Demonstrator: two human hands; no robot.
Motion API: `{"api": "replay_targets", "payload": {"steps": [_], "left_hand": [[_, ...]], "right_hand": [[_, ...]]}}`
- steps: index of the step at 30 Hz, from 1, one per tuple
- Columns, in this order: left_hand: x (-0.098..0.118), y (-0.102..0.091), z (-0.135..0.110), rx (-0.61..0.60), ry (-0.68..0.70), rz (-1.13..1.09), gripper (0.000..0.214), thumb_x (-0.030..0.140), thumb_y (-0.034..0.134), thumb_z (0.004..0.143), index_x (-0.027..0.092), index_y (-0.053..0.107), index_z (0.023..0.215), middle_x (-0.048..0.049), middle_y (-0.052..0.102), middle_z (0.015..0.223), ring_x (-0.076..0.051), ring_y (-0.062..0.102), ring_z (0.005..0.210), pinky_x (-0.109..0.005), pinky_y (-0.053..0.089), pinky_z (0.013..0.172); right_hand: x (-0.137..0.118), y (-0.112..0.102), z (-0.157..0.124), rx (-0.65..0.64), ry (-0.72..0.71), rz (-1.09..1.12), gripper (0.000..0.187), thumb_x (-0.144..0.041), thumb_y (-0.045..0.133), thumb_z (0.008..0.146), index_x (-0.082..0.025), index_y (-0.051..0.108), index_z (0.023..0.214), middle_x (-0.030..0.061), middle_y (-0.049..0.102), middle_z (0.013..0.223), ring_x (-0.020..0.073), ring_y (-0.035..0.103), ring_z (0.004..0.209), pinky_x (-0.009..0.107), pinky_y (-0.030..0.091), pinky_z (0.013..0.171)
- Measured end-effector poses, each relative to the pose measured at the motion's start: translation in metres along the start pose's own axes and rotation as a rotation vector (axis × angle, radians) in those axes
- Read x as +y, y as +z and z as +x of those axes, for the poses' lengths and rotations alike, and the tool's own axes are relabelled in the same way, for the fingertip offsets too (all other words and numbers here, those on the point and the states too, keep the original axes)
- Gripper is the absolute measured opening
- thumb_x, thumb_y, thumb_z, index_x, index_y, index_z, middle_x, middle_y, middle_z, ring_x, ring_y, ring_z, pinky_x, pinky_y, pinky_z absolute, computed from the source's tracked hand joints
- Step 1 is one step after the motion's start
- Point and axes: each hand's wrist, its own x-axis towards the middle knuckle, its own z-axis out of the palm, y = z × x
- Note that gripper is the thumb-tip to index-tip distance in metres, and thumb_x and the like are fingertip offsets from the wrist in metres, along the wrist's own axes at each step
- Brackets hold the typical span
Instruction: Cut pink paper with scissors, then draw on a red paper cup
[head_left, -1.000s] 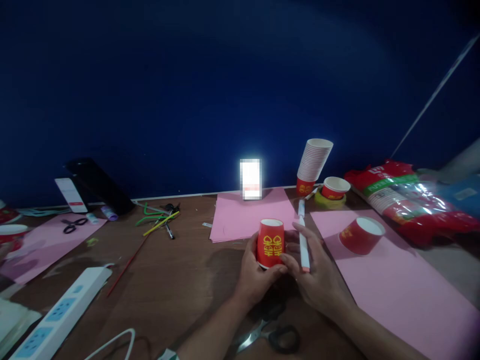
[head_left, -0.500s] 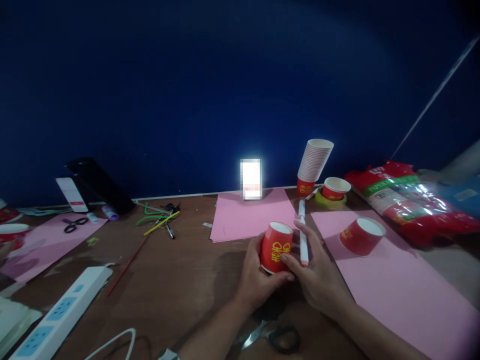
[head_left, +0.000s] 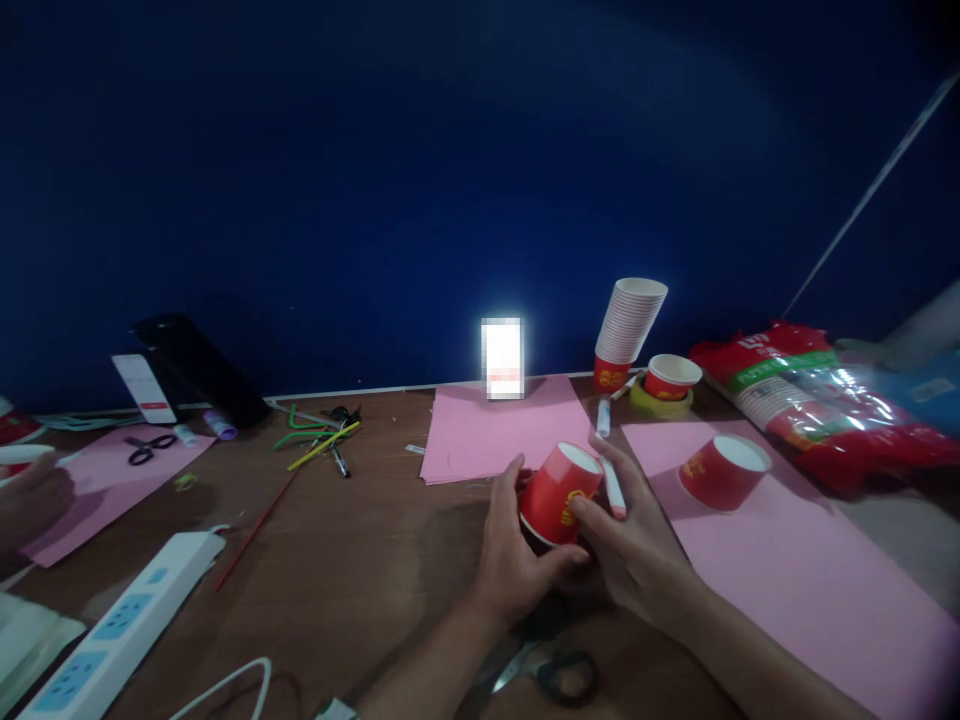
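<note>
Over brown wood table: left hand, right hand grip upended red paper cup; right also holds slim white marker. No pen marks visible.

Two bare hands, bare forearms

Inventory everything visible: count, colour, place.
held cup: 1, red, in hands
marker: 1, white, right hand
cup stack: 1, mostly white, back right
other cups: several, red, right, left
sheets: several, pink, left, centre, right
scissors: 2, black-handled, left, front
bright panels: 2, white, back
sticks: several, multicoloured, left
power strip: 1, white, left
dark object: 1, black, left
bag: 1, red, right
wall: 1, blue, back
table: 1, brown, beneath
another person's hand: 1, left
left hand: 1, bare, on cup
right hand: 1, bare, on cup
</note>
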Motion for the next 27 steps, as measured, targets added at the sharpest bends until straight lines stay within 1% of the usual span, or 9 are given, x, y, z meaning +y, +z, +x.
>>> {"api": "replay_targets", "payload": {"steps": [2,5,7,9,12,16,19,22,27], "left_hand": [[0.0,0.0,0.0,0.024,-0.015,-0.079,0.086,0.039,0.078,0.063,0.022,0.04,0.137,-0.0136,0.047,0.131,-0.031,0.046,0.119,-0.043,0.034,0.102],[-0.005,0.0,0.002,0.094,-0.059,-0.207,0.066,0.051,0.059,0.079,0.022,0.042,0.136,-0.0133,0.048,0.131,-0.027,0.048,0.117,-0.041,0.036,0.101],[-0.009,0.001,0.004,0.136,-0.101,-0.286,0.059,0.056,0.047,0.085,0.022,0.044,0.134,-0.0125,0.05,0.128,-0.025,0.05,0.115,-0.039,0.038,0.1],[-0.012,0.0,0.005,0.123,-0.118,-0.319,0.056,0.055,0.041,0.088,0.021,0.045,0.132,-0.0118,0.053,0.124,-0.024,0.051,0.113,-0.038,0.038,0.1],[-0.012,0.0,0.005,0.018,-0.099,-0.265,0.054,0.049,0.049,0.087,0.02,0.044,0.132,-0.0116,0.055,0.122,-0.024,0.05,0.116,-0.038,0.037,0.101],[-0.007,0.0,0.003,-0.098,-0.113,-0.187,0.068,0.038,0.071,0.073,0.023,0.041,0.133,-0.0112,0.051,0.129,-0.027,0.05,0.116,-0.038,0.041,0.097],[-0.005,0.001,0.004,-0.141,-0.124,-0.11,0.068,0.033,0.074,0.07,0.023,0.044,0.13,-0.0102,0.054,0.127,-0.027,0.053,0.112,-0.038,0.043,0.095],[-0.005,0.003,0.005,-0.159,-0.147,-0.093,0.065,0.033,0.074,0.07,0.023,0.047,0.128,-0.009,0.058,0.123,-0.027,0.056,0.108,-0.037,0.045,0.092],[-0.008,0.005,0.007,-0.096,-0.286,-0.303,0.058,0.034,0.072,0.072,0.018,0.05,0.124,-0.0113,0.063,0.116,-0.026,0.06,0.103,-0.038,0.047,0.09]], "right_hand": [[0.001,-0.003,0.002,-0.019,-0.016,0.048,0.057,-0.031,0.059,0.085,-0.029,0.035,0.137,0.0073,0.069,0.101,0.0215,0.07,0.081,0.034,0.06,0.066],[0.0,-0.01,0.005,-0.018,-0.007,0.07,0.051,-0.03,0.059,0.085,-0.029,0.042,0.133,0.0089,0.066,0.11,0.0224,0.069,0.089,0.033,0.059,0.07],[0.002,-0.012,0.007,-0.013,0.013,0.077,0.05,-0.03,0.06,0.084,-0.027,0.044,0.132,0.0099,0.065,0.112,0.0219,0.068,0.089,0.032,0.059,0.071],[0.004,-0.012,0.007,-0.02,0.007,0.095,0.051,-0.032,0.06,0.084,-0.027,0.043,0.132,0.0086,0.068,0.104,0.0209,0.069,0.083,0.033,0.059,0.072],[0.007,-0.009,0.008,-0.028,-0.004,0.11,0.055,-0.033,0.063,0.081,-0.027,0.042,0.132,0.0066,0.069,0.099,0.0198,0.069,0.078,0.033,0.059,0.071],[0.01,-0.008,0.007,-0.056,0.012,0.072,0.059,-0.029,0.068,0.077,-0.028,0.043,0.131,0.0083,0.06,0.121,0.021,0.066,0.093,0.032,0.057,0.074],[0.014,-0.011,0.007,-0.061,-0.015,-0.007,0.061,-0.026,0.069,0.076,-0.03,0.043,0.132,0.0073,0.051,0.133,0.0228,0.061,0.106,0.032,0.055,0.081],[0.018,-0.013,0.008,-0.063,-0.047,-0.076,0.061,-0.025,0.069,0.077,-0.03,0.043,0.132,0.0064,0.047,0.137,0.0241,0.054,0.116,0.033,0.053,0.088],[0.014,-0.011,0.006,0.008,-0.072,-0.096,0.066,-0.032,0.071,0.078,-0.03,0.037,0.135,0.0083,0.053,0.127,0.0232,0.062,0.101,0.038,0.055,0.082]]}}
